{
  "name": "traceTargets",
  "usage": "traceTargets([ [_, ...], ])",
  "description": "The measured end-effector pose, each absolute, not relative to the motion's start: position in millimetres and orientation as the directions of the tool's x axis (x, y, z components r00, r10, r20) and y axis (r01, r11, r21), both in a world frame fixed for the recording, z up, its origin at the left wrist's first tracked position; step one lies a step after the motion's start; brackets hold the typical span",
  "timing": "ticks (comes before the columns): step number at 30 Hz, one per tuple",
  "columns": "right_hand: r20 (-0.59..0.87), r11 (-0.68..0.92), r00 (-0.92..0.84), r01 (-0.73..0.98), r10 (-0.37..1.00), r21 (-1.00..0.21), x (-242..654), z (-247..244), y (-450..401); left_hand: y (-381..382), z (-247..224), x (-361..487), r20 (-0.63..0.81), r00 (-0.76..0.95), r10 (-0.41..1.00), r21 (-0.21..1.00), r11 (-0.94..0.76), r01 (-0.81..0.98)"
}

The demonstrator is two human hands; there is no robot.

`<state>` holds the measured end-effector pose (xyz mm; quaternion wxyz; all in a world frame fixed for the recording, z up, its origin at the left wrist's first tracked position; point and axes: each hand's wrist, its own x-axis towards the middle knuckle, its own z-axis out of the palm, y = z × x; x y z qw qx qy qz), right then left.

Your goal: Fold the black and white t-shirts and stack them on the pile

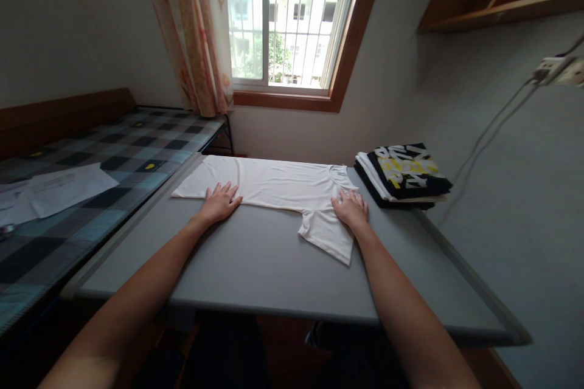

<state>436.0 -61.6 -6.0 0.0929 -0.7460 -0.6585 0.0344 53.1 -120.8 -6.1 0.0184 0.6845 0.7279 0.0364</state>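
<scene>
Your white T-shirt (pixel 283 185) lies flat across the far half of the grey table (pixel 274 261), between the bed (pixel 177 127) on the left and the pile of folded clothes (pixel 396 179) on the right. Your left hand (pixel 219 203) rests palm down on the near edge toward the hem (pixel 188 185), fingers stretched out and fanned, pinching nothing that shows. Your right hand (pixel 350 208) lies the same way by the shoulder, just near of the collar (pixel 342 177), its fingers extended and slightly apart; whether its fingertips have caught any cloth, you cannot tell from here.

With your hands set so far apart, one toward each end, the likely reason is to keep the cloth flat and steady along its length. The pile sits beside the collar end at the far right, probably to leave the middle of the table for the shirt while staying within your reach.

The shirt's long axis runs left to right, roughly along the table's far edge. Its collar points right and its hem left. One sleeve (pixel 329 236) juts toward you on the near right; no other sleeve shows, and the straight far edge suggests the body is doubled lengthwise.
</scene>
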Motion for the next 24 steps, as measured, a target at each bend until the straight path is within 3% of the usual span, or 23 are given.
traceTargets([
  [24, 0.066, -0.106, 0.121, 0.975, 0.99, -0.194, 436.7, -3.4, -61.5, -120.3, -7.0, 52.5, 0.019, -0.059, 0.998, 0.069, 0.057, 0.996],
])
